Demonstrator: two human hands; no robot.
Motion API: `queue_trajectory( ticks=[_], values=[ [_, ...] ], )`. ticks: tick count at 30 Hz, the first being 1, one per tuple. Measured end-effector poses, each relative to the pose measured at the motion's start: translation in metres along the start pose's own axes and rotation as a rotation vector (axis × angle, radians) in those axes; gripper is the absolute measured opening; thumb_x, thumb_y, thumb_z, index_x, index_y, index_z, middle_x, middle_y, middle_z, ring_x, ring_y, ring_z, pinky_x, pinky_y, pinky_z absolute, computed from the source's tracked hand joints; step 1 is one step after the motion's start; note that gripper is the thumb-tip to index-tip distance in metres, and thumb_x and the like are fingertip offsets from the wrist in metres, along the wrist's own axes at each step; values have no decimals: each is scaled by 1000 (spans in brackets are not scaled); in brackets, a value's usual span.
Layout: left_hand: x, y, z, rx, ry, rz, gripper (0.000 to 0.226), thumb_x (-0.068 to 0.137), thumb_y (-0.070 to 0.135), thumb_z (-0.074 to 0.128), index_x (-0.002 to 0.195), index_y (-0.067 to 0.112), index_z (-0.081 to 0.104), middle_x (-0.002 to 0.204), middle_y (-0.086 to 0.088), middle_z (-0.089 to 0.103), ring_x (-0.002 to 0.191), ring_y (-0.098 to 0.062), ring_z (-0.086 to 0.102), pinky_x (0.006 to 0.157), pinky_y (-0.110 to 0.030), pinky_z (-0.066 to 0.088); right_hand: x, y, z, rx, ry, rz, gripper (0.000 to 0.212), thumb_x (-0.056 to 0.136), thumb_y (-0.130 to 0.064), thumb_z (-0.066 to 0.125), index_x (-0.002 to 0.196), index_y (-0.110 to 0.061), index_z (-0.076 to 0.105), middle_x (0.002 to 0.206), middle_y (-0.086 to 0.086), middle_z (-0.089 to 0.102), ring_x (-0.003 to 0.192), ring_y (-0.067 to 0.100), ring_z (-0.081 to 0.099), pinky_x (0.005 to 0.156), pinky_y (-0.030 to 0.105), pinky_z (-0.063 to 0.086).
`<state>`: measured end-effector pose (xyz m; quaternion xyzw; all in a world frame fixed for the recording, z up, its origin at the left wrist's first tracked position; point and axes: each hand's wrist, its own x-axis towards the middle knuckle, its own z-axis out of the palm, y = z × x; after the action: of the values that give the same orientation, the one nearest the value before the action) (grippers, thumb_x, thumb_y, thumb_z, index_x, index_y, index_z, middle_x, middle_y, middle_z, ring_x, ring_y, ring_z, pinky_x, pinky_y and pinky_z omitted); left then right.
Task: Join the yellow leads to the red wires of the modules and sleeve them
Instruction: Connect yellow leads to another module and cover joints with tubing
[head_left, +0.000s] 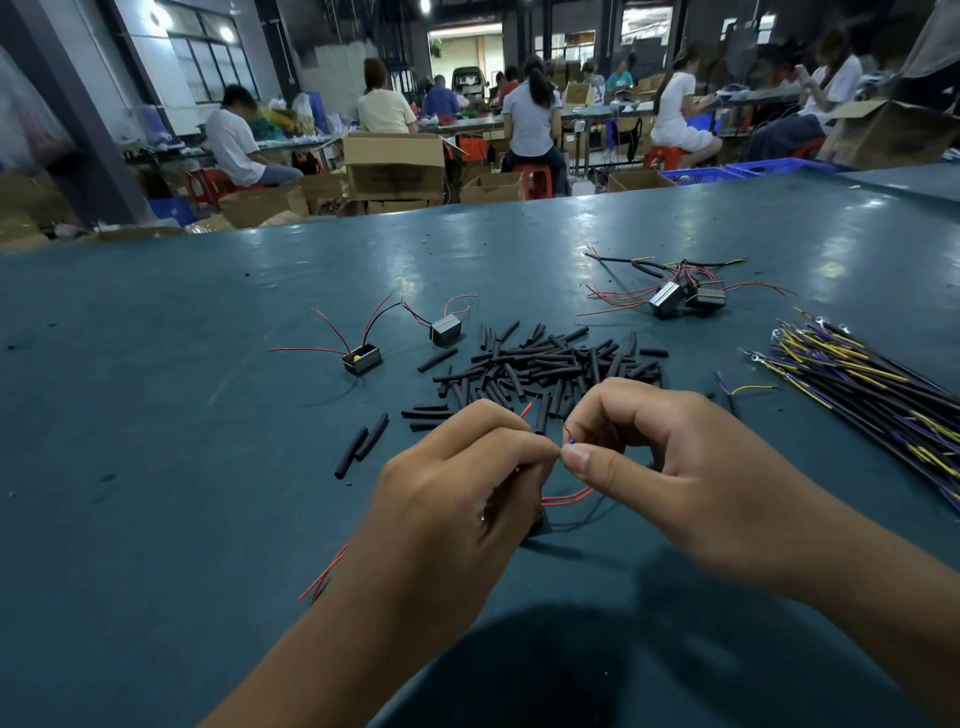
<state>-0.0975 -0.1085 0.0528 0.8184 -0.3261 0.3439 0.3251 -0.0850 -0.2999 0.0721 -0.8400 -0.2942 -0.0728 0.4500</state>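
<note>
The dark teal table (156, 415) carries a heap of short black sleeve tubes (545, 364), two small black modules with red wires (362, 358) (447, 330), a cluster of joined modules (685, 296) and a bundle of black-sheathed yellow-and-purple leads (857, 384).

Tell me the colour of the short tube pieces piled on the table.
Black, seen in the head view: the tube pieces.

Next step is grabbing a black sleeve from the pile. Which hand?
Right, probably. The right hand sits directly in front of the sleeve pile; the left hand grips the red wires and is farther off.
</note>
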Motion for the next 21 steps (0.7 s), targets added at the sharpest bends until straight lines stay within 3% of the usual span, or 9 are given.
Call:
queue_trajectory(
  ticks=[6, 8, 11, 14, 17, 21],
  values=[
    [3, 10, -1, -193, 31, -260, 10, 83, 7, 71, 80, 15, 76, 74, 7, 66, 65, -10, 64, 58, -20, 49, 0, -1, 0, -84, 64, -83, 9, 88, -31, 61, 80, -30, 58, 82, -13, 55, 77, 14, 55, 63, 12, 39],
    [4, 12, -4, -360, -4, -440, 11, 83, 11, 72, 76, 18, 77, 66, 6, 66, 56, -5, 61, 53, -16, 47, -1, 0, 0, -198, 91, -159, 8, 89, -27, 62, 83, -29, 57, 82, -16, 50, 77, 7, 53, 64, 10, 36],
    [5, 9, -5, -704, -79, -779, 15, 84, 1, 72, 73, 9, 76, 55, -2, 60, 45, -11, 51, 46, -19, 44, 0, 0, -1, -346, 99, -294, 8, 94, -22, 60, 87, -18, 59, 88, -15, 47, 78, -3, 46, 70, 9, 33],
    [9, 7, -4, -1018, -171, -1026, 7, 75, -2, 74, 70, 3, 76, 58, -6, 57, 45, -10, 46, 41, -19, 40, 0, -1, -2, -511, 94, -422, 17, 97, -22, 55, 89, -9, 63, 91, 0, 53, 81, 16, 52, 71, 22, 42],
    [9, 9, -7, -1074, -216, -1034, 10, 60, 4, 80, 69, 5, 76, 59, -5, 57, 44, -8, 46, 40, -17, 38, 0, -1, -4, -617, 126, -508, 21, 97, -20, 54, 85, -7, 65, 89, 5, 57, 79, 23, 55, 65, 25, 45],
    [8, 12, -10, -692, -94, -708, 6, 75, 15, 71, 72, 14, 76, 54, 2, 60, 43, -9, 51, 45, -17, 41, 1, 2, -5, -367, 72, -361, 13, 95, -25, 57, 90, -15, 63, 93, -9, 53, 85, 6, 54, 78, 15, 40]
  ],
)
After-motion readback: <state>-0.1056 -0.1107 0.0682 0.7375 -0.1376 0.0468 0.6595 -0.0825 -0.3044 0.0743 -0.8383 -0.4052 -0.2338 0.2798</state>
